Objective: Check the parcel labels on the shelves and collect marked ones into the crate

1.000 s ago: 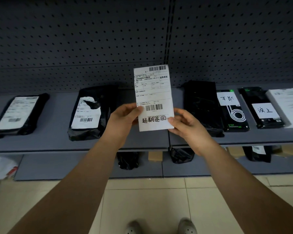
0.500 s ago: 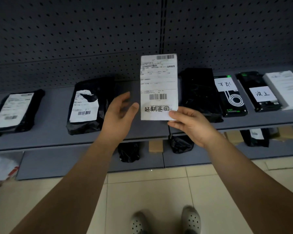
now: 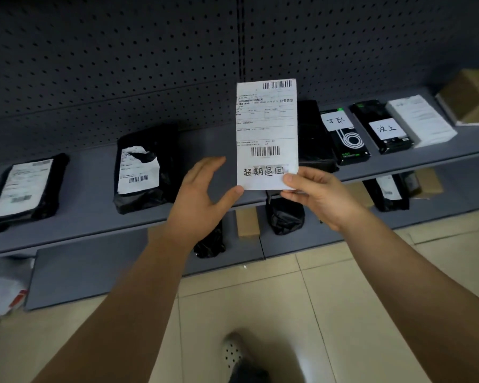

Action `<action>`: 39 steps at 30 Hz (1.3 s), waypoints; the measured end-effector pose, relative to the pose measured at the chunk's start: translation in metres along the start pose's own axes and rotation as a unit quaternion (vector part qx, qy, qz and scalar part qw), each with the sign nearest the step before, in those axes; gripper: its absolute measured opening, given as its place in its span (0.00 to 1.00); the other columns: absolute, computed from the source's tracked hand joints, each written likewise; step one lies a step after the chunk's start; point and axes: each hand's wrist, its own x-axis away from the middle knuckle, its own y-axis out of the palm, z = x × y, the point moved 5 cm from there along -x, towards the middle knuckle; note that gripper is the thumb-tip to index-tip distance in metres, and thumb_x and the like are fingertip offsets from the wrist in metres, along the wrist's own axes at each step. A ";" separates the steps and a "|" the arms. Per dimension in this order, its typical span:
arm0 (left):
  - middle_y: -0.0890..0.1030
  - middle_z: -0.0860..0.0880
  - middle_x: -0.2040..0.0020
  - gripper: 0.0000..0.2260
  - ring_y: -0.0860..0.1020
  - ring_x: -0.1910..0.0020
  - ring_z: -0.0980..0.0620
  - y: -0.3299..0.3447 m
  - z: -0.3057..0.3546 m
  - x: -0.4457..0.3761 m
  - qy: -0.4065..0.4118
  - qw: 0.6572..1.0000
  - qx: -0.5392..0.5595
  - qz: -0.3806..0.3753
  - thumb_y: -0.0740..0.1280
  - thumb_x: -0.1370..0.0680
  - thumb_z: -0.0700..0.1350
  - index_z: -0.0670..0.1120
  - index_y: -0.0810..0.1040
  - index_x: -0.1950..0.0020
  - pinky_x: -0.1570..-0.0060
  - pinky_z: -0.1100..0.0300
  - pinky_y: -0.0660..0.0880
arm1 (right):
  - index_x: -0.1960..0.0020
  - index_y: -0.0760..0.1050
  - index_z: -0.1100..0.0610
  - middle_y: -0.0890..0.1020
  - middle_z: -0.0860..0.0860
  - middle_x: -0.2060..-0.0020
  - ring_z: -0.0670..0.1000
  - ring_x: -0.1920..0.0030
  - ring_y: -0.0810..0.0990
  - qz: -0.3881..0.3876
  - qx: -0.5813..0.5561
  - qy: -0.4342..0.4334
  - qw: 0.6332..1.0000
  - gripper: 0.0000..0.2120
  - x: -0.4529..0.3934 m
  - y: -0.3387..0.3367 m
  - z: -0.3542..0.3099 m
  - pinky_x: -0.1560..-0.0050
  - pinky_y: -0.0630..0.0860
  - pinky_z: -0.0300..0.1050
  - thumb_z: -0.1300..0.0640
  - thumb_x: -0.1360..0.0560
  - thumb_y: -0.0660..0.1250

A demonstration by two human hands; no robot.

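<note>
Fig.: my R hand (image 3: 320,197) pinches parcel (image 3: 266,134) upright, long axis vert., label twd me; L hand (image 3: 202,199) open beside, holding nothing.

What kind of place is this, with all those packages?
Probably a parcel pickup or storage room. Grey shelves backed by a pegboard wall hold black mailer bags bearing barcode labels, and the right hand holds up a shipping label with handwriting.
</note>
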 end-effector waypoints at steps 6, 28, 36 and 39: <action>0.66 0.60 0.31 0.29 0.63 0.30 0.63 -0.004 0.052 0.048 -0.001 1.000 -0.001 -0.003 0.66 0.25 0.60 0.54 0.67 0.26 0.30 0.64 0.61 | 0.45 0.80 0.60 0.84 0.55 0.46 0.53 0.44 0.82 0.024 0.003 -0.011 1.000 0.19 0.069 -0.015 -0.010 0.41 0.78 0.45 0.54 0.33 0.73; 0.69 0.56 0.30 0.24 0.67 0.32 0.61 0.057 0.511 0.055 0.342 0.925 0.085 -0.143 0.70 0.23 0.52 0.51 0.70 0.28 0.32 0.65 0.62 | 0.49 0.83 0.56 0.86 0.50 0.51 0.48 0.52 0.83 0.344 0.038 -0.236 0.908 0.09 0.445 -0.193 -0.286 0.54 0.78 0.37 0.56 0.29 0.72; 0.71 0.56 0.32 0.23 0.69 0.35 0.60 0.140 0.599 0.057 0.428 0.858 0.139 -0.248 0.70 0.24 0.52 0.50 0.71 0.29 0.35 0.66 0.66 | 0.51 0.84 0.55 0.86 0.51 0.50 0.50 0.48 0.83 0.503 0.021 -0.236 0.831 0.06 0.529 -0.248 -0.277 0.38 0.75 0.51 0.55 0.27 0.72; 0.71 0.55 0.31 0.24 0.69 0.34 0.59 0.188 0.623 0.068 0.443 0.837 0.140 -0.288 0.70 0.23 0.53 0.50 0.71 0.29 0.33 0.64 0.65 | 0.48 0.83 0.57 0.85 0.55 0.47 0.53 0.46 0.82 0.538 -0.002 -0.234 0.810 0.13 0.556 -0.275 -0.263 0.35 0.74 0.53 0.52 0.31 0.72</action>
